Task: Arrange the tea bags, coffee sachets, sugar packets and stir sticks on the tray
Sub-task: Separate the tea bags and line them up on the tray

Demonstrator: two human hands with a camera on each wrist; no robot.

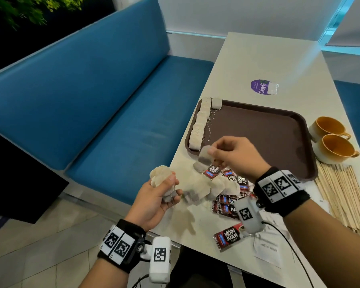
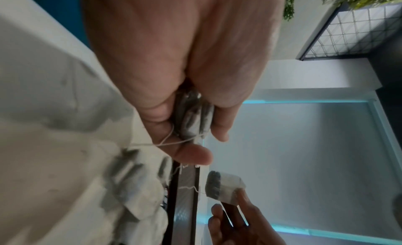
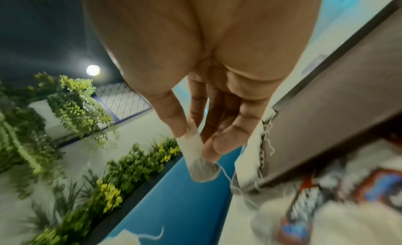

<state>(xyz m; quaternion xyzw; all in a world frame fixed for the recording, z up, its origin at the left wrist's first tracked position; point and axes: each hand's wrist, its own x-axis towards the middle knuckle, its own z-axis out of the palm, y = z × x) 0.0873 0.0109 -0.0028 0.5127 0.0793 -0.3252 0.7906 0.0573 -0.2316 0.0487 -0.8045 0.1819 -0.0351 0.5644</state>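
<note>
A brown tray lies on the white table, with a column of tea bags along its left edge. My left hand grips a bunch of tea bags off the table's left edge, strings dangling. My right hand pinches one tea bag between thumb and fingers, just in front of the tray's near-left corner. Loose tea bags and red coffee sachets lie heaped on the table below that hand. Wooden stir sticks lie at the right.
Two orange-lined cups stand right of the tray. A purple sticker with a small clear packet lies behind the tray. White paper packets sit near the front edge. A blue bench runs along the table's left side.
</note>
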